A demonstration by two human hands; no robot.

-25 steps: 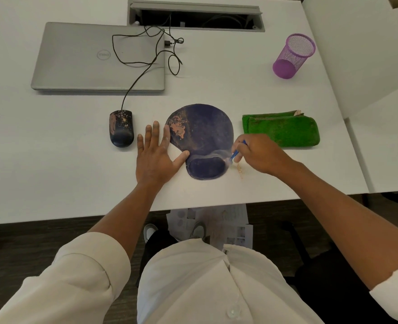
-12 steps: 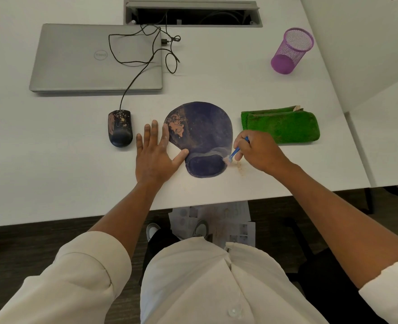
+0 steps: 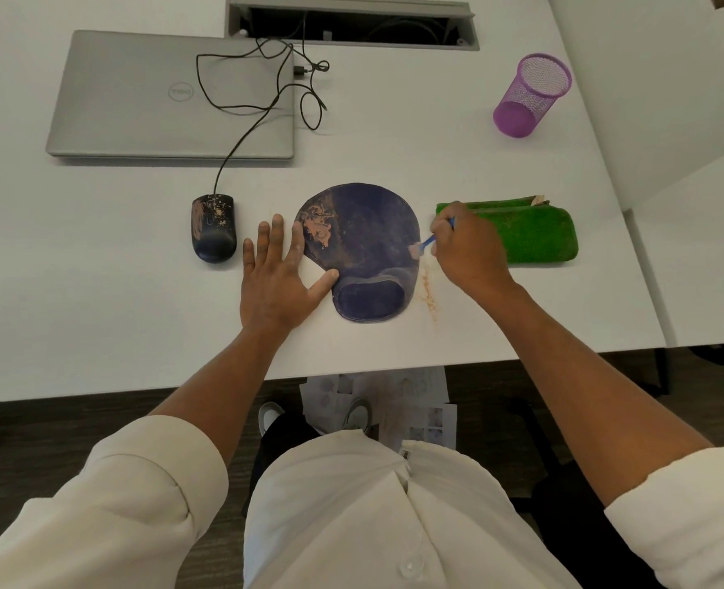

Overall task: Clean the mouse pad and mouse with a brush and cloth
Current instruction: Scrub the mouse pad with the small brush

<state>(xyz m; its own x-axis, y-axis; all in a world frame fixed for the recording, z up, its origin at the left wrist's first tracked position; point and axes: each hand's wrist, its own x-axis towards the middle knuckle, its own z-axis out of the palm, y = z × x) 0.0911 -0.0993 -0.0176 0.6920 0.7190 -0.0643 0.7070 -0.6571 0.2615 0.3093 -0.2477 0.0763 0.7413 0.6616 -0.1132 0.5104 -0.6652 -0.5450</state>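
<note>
I am holding my left hand (image 3: 276,279) flat on the surface (image 3: 96,291), fingers (image 3: 277,231) spread and straight, thumb and forefinger touching the left rim of the mouse pad (image 3: 362,244), probably pinning it so it does not slide under the strokes. My right hand (image 3: 468,255) is pinching the blue brush (image 3: 428,241), its fingers curled round the handle, and the bristles are meeting the pad's right edge, apparently sweeping dirt outward; a trail of orange dust (image 3: 429,291) is lying on the surface just right of the pad. An orange smear is remaining on the pad's far-left part. The mouse (image 3: 214,228), also smeared, is waiting left of my left hand, and the green cloth (image 3: 534,233) is lying right of the pad, partly behind my right hand. Most of the brush handle is hidden in my grip, so I cannot tell its length.
</note>
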